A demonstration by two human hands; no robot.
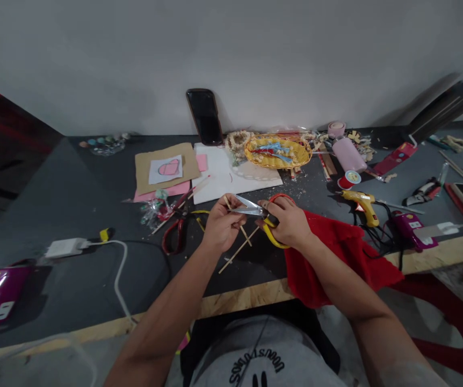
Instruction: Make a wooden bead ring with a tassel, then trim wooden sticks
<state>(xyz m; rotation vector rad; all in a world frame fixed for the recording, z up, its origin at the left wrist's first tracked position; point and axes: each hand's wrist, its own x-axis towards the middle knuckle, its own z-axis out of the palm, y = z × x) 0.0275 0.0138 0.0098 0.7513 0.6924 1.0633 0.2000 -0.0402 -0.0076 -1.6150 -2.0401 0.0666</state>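
My right hand (pixel 290 221) grips a pair of scissors (pixel 250 208) with yellow and red handles, its blades spread and pointing left. Pinched in my left hand (pixel 221 226) is a thin wooden stick (pixel 244 234), which passes by the blades and slants down to the right. A second wooden stick (pixel 237 251) lies slanted on the dark table just below my hands. Under my right forearm spreads a piece of red cloth (pixel 328 258), hanging over the table's front edge. Left of my left hand lies another pair of scissors with dark red handles (pixel 173 236).
A yellow wicker basket (pixel 251 158) stands behind my hands, near white sheets (pixel 211 188) and brown card (pixel 143 166). A phone (pixel 205 115) leans on the wall. On the right are a yellow glue gun (pixel 366 207), red thread spool (pixel 349 180) and cords; purple socket block (pixel 1 295) at left.
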